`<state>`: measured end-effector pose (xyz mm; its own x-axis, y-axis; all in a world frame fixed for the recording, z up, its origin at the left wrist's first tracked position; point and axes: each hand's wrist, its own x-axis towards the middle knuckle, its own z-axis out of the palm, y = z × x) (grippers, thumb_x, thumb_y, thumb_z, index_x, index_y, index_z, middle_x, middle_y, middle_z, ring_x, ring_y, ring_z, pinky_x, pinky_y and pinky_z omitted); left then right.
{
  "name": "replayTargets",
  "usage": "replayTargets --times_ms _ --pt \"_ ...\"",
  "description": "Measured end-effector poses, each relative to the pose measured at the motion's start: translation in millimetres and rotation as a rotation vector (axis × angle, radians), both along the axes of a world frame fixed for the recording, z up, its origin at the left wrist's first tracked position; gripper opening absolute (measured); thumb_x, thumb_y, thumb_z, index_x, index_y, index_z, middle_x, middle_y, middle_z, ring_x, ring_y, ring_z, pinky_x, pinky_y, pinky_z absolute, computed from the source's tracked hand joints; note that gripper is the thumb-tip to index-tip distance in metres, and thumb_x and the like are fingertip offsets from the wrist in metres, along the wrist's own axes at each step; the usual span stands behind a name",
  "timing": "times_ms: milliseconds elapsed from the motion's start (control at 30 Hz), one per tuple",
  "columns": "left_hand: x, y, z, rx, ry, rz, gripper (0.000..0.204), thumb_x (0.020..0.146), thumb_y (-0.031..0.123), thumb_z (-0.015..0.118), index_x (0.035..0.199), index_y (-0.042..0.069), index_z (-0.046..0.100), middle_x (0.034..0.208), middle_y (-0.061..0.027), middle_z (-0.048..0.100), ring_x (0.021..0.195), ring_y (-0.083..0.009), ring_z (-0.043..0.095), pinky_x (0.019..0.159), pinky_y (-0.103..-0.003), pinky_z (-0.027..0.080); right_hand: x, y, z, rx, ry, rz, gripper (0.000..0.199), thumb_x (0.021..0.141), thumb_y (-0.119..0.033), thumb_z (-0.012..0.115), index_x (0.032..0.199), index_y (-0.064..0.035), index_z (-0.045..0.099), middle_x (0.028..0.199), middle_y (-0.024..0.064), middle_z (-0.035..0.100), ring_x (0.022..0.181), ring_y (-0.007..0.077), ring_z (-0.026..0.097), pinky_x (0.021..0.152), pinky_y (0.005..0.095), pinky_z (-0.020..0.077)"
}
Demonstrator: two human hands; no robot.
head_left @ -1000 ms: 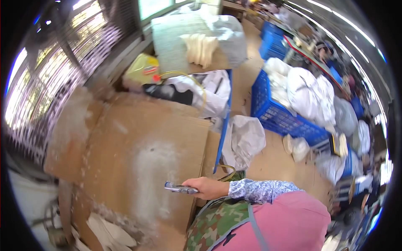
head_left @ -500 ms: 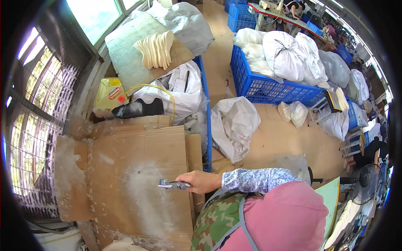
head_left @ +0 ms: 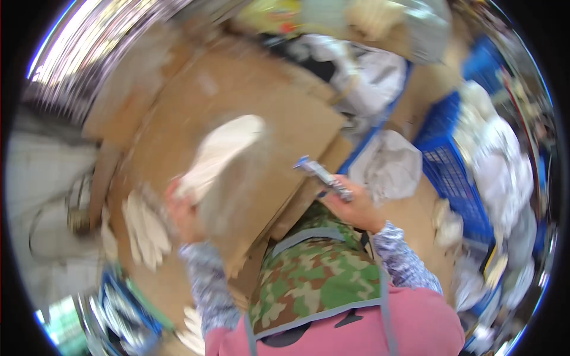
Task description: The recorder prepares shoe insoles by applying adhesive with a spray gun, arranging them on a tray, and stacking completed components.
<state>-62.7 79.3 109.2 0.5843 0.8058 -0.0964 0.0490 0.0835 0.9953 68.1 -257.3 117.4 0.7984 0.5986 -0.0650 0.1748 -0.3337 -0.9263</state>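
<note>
My left hand (head_left: 183,210) is closed on the near end of a cream, shoe-sole-shaped insole (head_left: 227,153), which tilts up and to the right above brown cardboard (head_left: 297,127). In my right hand (head_left: 356,204), fingers wrapped round it, is a slim metal tool with a blue tip that looks like a spray gun (head_left: 323,175). Its tip points up and left, apart from the insole. Several more cream insoles (head_left: 145,231) lie beside my left hand. Motion blurs the picture, so fine details of the tool are lost.
White bags (head_left: 371,77) fill a blue-edged bin beyond the cardboard. Another white bag (head_left: 389,166) lies on the floor at right, near a blue crate (head_left: 457,172) heaped with bags. A yellow can (head_left: 267,16) stands at the back, and a window grille (head_left: 113,41) is at far left.
My view has swung to the left. My left hand has come into view with an insole in it, and the pile of insoles at left now shows. My right hand still holds the tool.
</note>
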Motion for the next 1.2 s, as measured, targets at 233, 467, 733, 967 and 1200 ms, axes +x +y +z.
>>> replayTargets --times_ms 233,467,733,967,1200 --pt "-66 -37 -129 -0.036 0.216 0.180 0.038 0.080 -0.002 0.056 0.117 0.006 0.054 0.106 -0.0032 0.054 0.075 -0.0082 0.047 0.064 -0.022 0.040 -1 22 -5 -0.010 0.076 0.126 0.033 0.084 0.000 0.059 0.116 -0.0031 0.056 0.082 0.0040 0.064 0.068 0.0110 0.055 0.064 0.0259 0.0453" --pt "-100 -34 -141 0.187 0.297 0.225 0.041 0.076 -0.006 0.052 0.116 0.002 0.053 0.112 -0.0143 0.055 0.103 -0.0258 0.053 0.091 -0.035 0.041 -12 74 2 -0.010 0.031 0.338 0.030 0.085 0.000 0.058 0.115 -0.0028 0.055 0.087 0.0070 0.064 0.071 0.0167 0.058 0.067 0.0274 0.0472" --pt "-34 -47 -89 0.839 0.431 0.139 0.054 0.065 -0.004 0.047 0.119 0.001 0.052 0.121 -0.0191 0.049 0.116 -0.0373 0.045 0.102 -0.046 0.032 4 104 2 -0.217 0.088 0.323 0.022 0.087 -0.002 0.058 0.109 -0.0001 0.058 0.084 0.0074 0.064 0.070 0.0114 0.055 0.064 0.0252 0.0450" --pt "80 -58 -124 0.872 0.620 -0.046 0.067 0.083 0.026 0.059 0.140 0.001 0.033 0.148 -0.0198 0.027 0.139 -0.0352 0.020 0.111 -0.054 0.013 22 119 -6 -0.143 0.177 0.183 0.025 0.088 -0.002 0.059 0.113 0.0024 0.059 0.089 0.0015 0.066 0.071 0.0059 0.051 0.064 0.0239 0.0442" --pt "88 -61 -140 0.885 0.698 -0.092 0.072 0.083 0.031 0.060 0.142 0.001 0.031 0.150 -0.0208 0.023 0.141 -0.0376 0.015 0.111 -0.058 0.009 41 120 -12 -0.206 0.181 0.216 0.028 0.089 -0.004 0.059 0.116 0.0032 0.057 0.093 0.0026 0.066 0.076 0.0062 0.052 0.067 0.0237 0.0447"
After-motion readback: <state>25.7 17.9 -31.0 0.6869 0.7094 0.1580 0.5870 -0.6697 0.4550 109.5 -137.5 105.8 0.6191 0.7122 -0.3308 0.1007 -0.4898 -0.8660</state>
